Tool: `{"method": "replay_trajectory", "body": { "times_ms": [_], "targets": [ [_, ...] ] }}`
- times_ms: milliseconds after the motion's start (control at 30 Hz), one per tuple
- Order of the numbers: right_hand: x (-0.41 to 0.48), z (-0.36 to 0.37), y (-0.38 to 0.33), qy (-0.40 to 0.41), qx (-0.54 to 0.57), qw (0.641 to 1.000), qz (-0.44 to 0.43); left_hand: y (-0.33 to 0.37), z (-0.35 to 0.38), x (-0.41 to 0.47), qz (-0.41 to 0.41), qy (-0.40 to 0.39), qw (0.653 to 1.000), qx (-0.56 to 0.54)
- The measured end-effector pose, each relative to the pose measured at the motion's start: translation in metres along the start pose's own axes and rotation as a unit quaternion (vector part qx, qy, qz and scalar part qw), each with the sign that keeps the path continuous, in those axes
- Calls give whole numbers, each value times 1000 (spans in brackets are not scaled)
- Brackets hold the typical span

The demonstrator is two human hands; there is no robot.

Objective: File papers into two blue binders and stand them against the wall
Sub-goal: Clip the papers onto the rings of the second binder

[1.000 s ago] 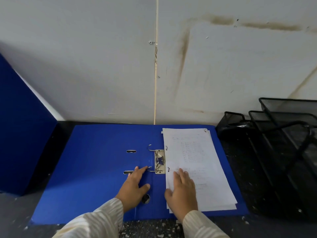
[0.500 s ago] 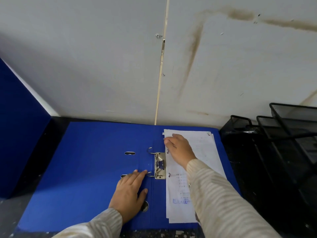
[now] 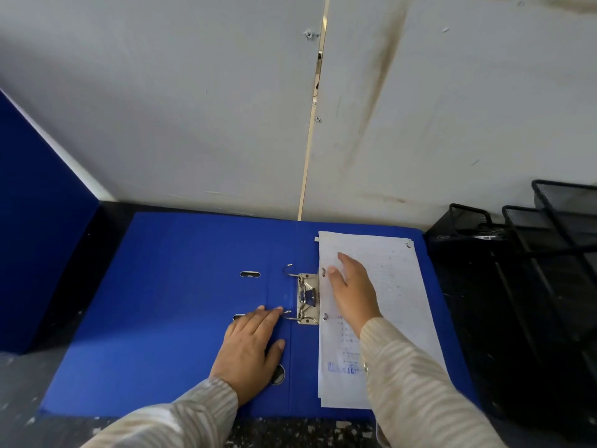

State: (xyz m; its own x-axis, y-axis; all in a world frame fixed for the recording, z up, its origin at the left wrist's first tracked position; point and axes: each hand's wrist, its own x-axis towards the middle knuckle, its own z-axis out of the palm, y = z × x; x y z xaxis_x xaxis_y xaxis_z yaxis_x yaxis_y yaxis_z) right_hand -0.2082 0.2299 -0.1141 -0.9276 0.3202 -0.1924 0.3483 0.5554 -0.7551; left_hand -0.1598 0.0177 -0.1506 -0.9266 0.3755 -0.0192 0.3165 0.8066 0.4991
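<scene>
A blue binder (image 3: 181,318) lies open flat on the dark desk, its far edge against the wall. Its metal ring mechanism (image 3: 307,299) sits at the spine with the rings open. A stack of white papers (image 3: 397,286) lies on the binder's right half, punched holes next to the mechanism. My left hand (image 3: 252,347) rests flat on the spine area, fingertips touching the near ring. My right hand (image 3: 352,286) presses flat on the papers close to the far punched hole. A second blue binder (image 3: 35,237) stands upright at the far left.
Black wire mesh trays (image 3: 529,253) stand at the right, close to the binder's edge. The grey wall (image 3: 226,108) with a vertical seam and brown stains rises right behind the binder. A strip of speckled desk (image 3: 290,431) shows at the near edge.
My right hand moved from the papers' near end up to their far left part, then slid slightly back toward the mechanism. My left hand stayed by the near ring.
</scene>
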Motion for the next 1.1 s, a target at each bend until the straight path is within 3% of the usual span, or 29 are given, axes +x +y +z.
{"method": "replay_trajectory", "body": {
  "times_ms": [100, 233, 433, 600, 867, 967, 1100],
  "targets": [
    [-42, 11, 16, 32, -7, 999, 2, -1, 0, 0, -12, -3, 1000, -9],
    [-83, 26, 34, 14, -67, 998, -9, -1, 0, 1, -27, -2, 999, -27],
    [-88, 31, 34, 29, -149, 987, -44, 13, -7, 15, -79, 52, 989, -113],
    [-90, 31, 40, 21, -197, 978, -64, 23, -9, 22, -135, 40, 980, -138],
    [-91, 30, 40, 58, -220, 970, -88, 36, -15, 44, -37, -66, 990, -116],
    [-91, 30, 42, 68, -227, 967, -91, 40, -15, 49, -55, -128, 976, -167],
    [-89, 30, 43, 67, -231, 966, -92, 45, -20, 55, -72, -154, 971, -167]
  ]
}}
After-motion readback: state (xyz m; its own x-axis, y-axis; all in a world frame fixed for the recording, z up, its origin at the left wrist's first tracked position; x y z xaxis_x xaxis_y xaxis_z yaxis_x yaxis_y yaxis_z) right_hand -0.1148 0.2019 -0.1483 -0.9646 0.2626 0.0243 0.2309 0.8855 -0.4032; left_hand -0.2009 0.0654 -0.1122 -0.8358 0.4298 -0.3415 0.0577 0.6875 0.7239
